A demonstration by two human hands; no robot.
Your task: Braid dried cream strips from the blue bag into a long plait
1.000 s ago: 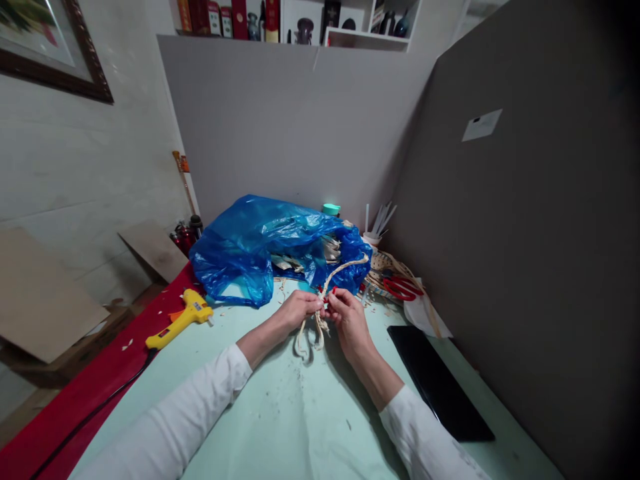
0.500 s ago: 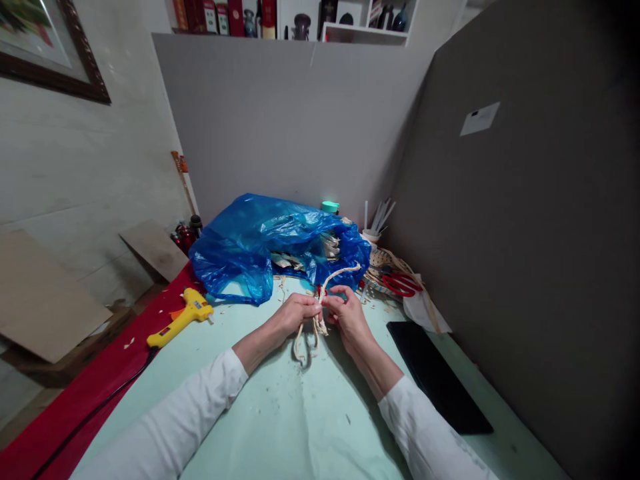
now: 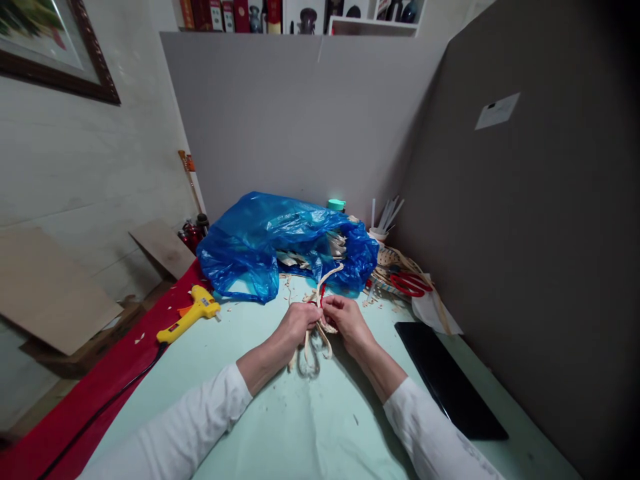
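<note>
Pinched between the fingertips of my left hand (image 3: 297, 327) is a bundle of pale, cord-like plant fibre (image 3: 319, 287). One end of it curves up and to the right, while several loops hang below the fingers. My right hand (image 3: 354, 327) is closed at the bundle's right side, with thumb and index finger pressed together on a thin red strand (image 3: 323, 292) that shows above the fingertips. Both hands meet above the pale green tabletop cover (image 3: 280, 427). The fingers hide where the red strand touches the fibre.
Behind the hands lies a blue plastic bag (image 3: 250, 233) with pale strips inside. A yellow glue gun (image 3: 187, 317) rests at left, its cable trailing. Red-handled scissors (image 3: 411, 285), a black flat slab (image 3: 450, 380) and a cup of white sticks (image 3: 379, 233) are at right. Grey panels (image 3: 300, 113) stand behind.
The view has shifted slightly. My hands have turned a little with the bundle, its loops now spread wider below, and more of the red strand shows between the fingertips.
</note>
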